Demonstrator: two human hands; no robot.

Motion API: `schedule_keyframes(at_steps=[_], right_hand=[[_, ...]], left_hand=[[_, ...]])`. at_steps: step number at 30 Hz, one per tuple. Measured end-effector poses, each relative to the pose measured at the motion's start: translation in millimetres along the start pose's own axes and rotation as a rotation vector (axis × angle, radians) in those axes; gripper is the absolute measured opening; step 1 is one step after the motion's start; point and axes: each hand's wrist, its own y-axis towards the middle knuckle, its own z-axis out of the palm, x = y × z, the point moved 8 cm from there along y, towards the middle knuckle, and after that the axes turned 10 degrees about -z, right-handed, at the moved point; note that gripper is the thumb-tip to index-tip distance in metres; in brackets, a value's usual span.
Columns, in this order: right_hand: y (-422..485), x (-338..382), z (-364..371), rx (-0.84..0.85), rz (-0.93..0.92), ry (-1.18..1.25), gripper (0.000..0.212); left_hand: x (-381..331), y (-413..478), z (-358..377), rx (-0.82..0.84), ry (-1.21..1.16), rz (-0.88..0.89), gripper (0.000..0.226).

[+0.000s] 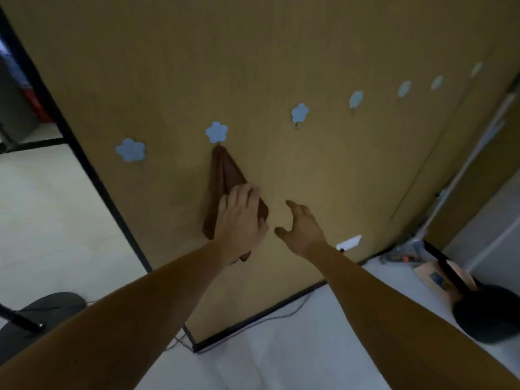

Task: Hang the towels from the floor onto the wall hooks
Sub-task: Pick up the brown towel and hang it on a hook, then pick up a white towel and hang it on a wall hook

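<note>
A tan wall (309,52) fills the view, with a row of blue flower-shaped hooks (300,112) running above both hands and away to the right. A brown towel (225,173) hangs from the hook (216,132) directly above the left hand (242,218), which lies on the cloth with relaxed, nearly straight fingers, while the right hand (304,226) is just beside it with fingers spread, grasping nothing. A white socket plate (349,242) sits just right of the right hand, a thin cable (281,316) trails along the wall's dark base below, and pale floor (56,206) spreads left past a black frame (92,170).
</note>
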Motion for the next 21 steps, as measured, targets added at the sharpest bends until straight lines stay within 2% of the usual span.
schedule_keyframes(at_steps=[7,13,18,21], right_hand=[[-120.5,-116.1,-58.8,-0.063,0.222,-0.044,0.074],[-278.4,-243.8,-98.9,-0.106,0.462,-0.037,0.068],[-445.4,-350.2,-110.0,-0.113,0.764,-0.016,0.066],[-542.5,-404.9,-92.0,-0.093,0.943,0.004,0.064]], left_hand=[[-100.6,-54.0,92.3,0.559,0.043,0.110,0.076],[-251.6,-140.9,146.7,0.731,0.012,0.272,0.070],[-382.0,-261.6,206.4,0.966,-0.012,0.449,0.075],[-440.6,-340.9,248.8,1.086,-0.022,0.533,0.075]])
